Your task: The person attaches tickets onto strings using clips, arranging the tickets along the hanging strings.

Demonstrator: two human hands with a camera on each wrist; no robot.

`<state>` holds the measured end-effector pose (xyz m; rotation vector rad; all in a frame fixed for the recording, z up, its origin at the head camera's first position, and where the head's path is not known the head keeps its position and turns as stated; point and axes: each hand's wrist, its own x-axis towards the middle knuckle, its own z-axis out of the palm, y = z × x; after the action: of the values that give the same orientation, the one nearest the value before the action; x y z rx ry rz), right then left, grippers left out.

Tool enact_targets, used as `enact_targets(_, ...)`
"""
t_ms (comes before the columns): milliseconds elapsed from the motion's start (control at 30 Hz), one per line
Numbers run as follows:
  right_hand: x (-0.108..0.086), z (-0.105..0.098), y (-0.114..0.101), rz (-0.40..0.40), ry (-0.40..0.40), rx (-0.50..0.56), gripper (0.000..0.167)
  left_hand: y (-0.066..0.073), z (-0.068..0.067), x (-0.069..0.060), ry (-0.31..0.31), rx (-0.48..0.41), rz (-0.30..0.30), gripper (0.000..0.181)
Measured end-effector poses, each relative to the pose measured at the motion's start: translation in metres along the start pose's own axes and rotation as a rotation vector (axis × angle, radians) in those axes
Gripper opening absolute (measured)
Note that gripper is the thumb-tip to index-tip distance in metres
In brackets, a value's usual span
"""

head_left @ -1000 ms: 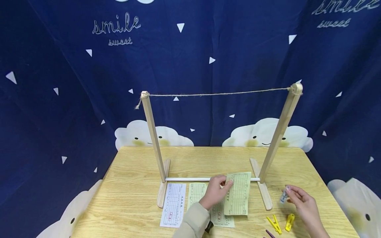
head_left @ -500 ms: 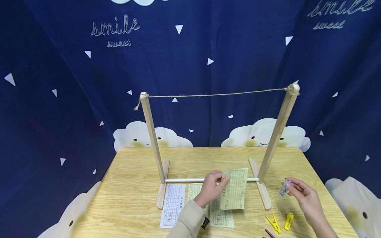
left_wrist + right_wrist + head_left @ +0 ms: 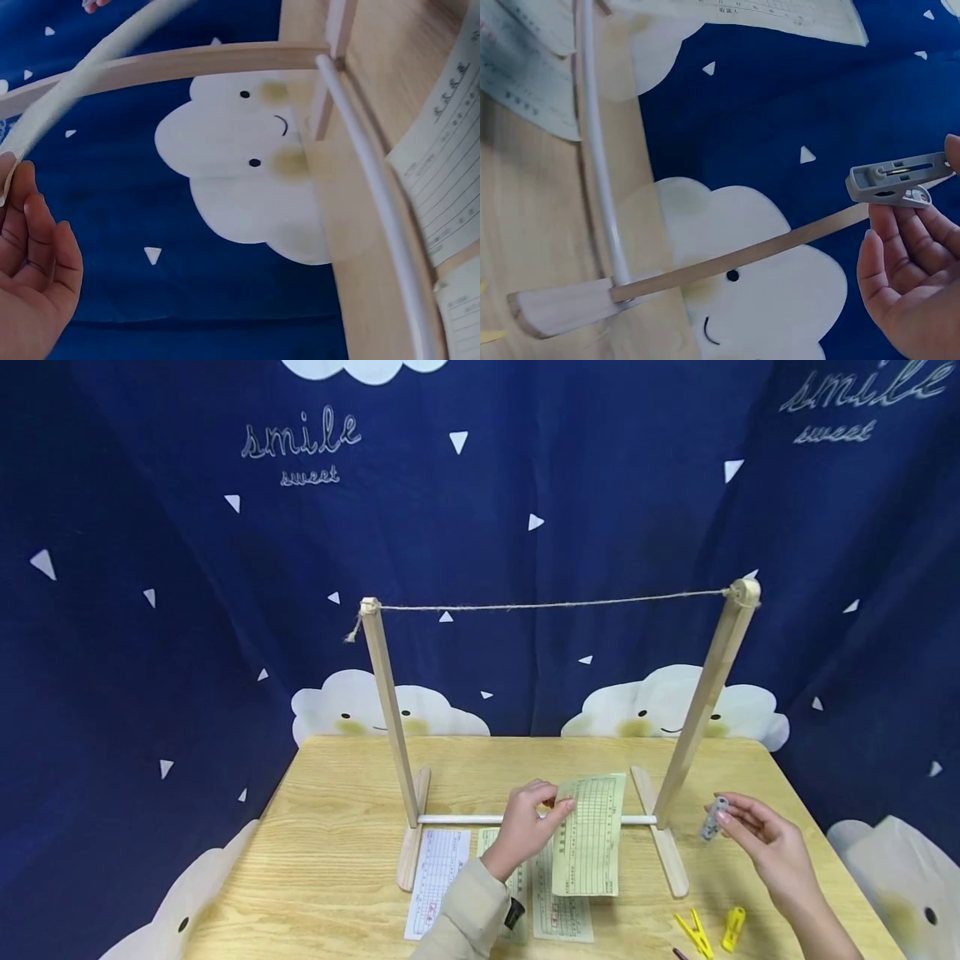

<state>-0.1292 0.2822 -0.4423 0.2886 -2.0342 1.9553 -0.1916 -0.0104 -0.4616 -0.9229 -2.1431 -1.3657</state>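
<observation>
A dark blue curtain is hanging behind the desk and along both sides, creasing in soft folds. White triangles are dotting it, and pale "smile sweet" lettering is running across its upper left and right. Smiling clouds are showing just beyond the desk's far edge, whose yellowish wood grain is catching light.

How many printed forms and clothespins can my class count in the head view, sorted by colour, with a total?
White form: 1
Pale green forms: 3
Yellow clothespins: 2
Grey clothespin: 1
Total: 7, leaving out a purple item cut off at the bottom edge
</observation>
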Motion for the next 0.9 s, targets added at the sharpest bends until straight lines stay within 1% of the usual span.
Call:
enact_targets(67,0.002,0.002,-0.004,-0.023,-0.001,-0.008,0.027,0.002,-0.002,0.002,0.017,-0.004,-0.004,0.018)
enact_targets(233,0.008,0.005,-0.012,-0.073,-0.007,-0.055,0.027,0.002,-0.008,0.006,0.05,-0.012,0.006,0.01)
enact_targets(333,0.013,0.006,-0.016,-0.075,-0.021,-0.103,0.027,0.001,-0.012,0.007,0.06,-0.015,0.029,0.01)
enact_targets(433,0.018,0.007,-0.023,-0.087,-0.033,-0.18,0.025,0.002,-0.017,0.01,0.068,-0.021,0.041,0.01)
enact_targets(600,0.025,0.009,-0.035,-0.132,-0.042,-0.315,0.023,0.006,-0.028,0.015,0.077,-0.017,0.056,0.009)
enact_targets(733,0.03,0.012,-0.043,-0.153,-0.062,-0.38,0.023,0.009,-0.035,0.018,0.091,-0.003,0.044,0.008)
enact_targets(900,0.039,0.019,-0.053,-0.186,-0.077,-0.396,0.026,0.01,-0.042,0.022,0.111,-0.003,0.057,0.01)
